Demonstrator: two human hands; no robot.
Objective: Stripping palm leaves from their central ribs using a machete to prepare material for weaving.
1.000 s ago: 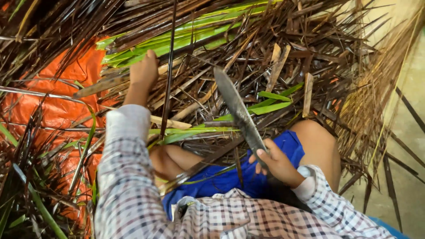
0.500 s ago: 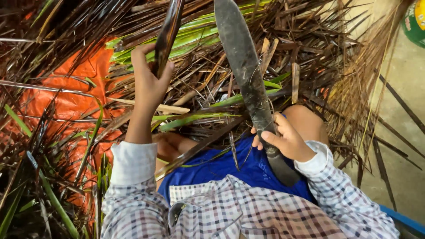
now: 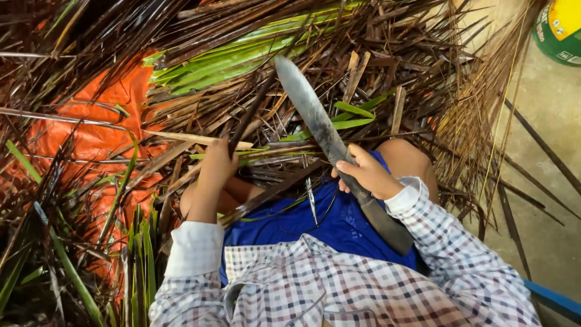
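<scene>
I sit among dry palm leaves in a checked shirt and blue shorts. My right hand [image 3: 363, 174] grips a long, dull machete [image 3: 311, 112] where blade meets handle, its blade pointing up and left over the leaf pile. My left hand [image 3: 218, 166] is closed around a thin dark palm leaf strip [image 3: 251, 115] that slants up to the right toward the blade tip. Both hands hover just above my knees.
A heap of brown dry palm fronds [image 3: 393, 66] with some green leaves [image 3: 224, 57] covers the ground ahead. An orange tarp [image 3: 91, 139] lies at left. Bare concrete floor [image 3: 544, 151] is at right, with a green and yellow container [image 3: 560, 27] in the top right corner.
My left hand has pulled back toward my knee with the dark strip. The machete, raised high half a second ago, has come down and tilted left.
</scene>
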